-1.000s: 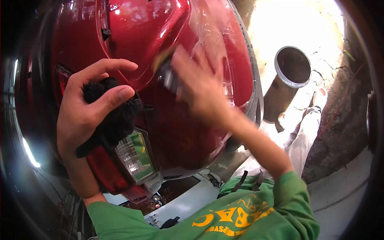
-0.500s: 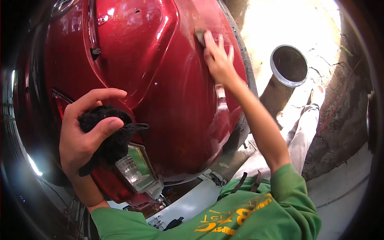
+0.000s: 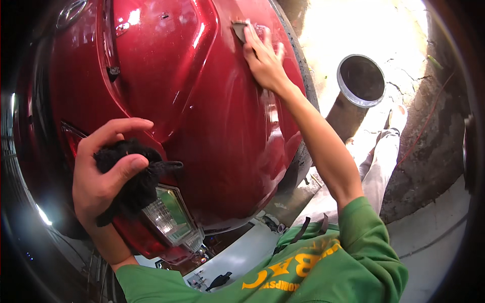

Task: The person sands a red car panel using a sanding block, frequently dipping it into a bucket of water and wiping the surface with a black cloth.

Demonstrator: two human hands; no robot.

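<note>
The left hand (image 3: 93,177) is clamping its fingers on a bunched black cloth (image 3: 135,189), partly covering the tail light (image 3: 171,214); the right hand (image 3: 265,61) is resting on the red car body (image 3: 222,126), fingers spreading beside a dark pad (image 3: 239,31); whether they are gripping it, I cannot tell

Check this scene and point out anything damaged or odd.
The concrete floor beside the bucket is cracked: jagged dark lines run across it, which suggests damage. The red car panel shows pale patches near the right hand, but I cannot tell residue from reflections. Nothing else stands out.
</note>
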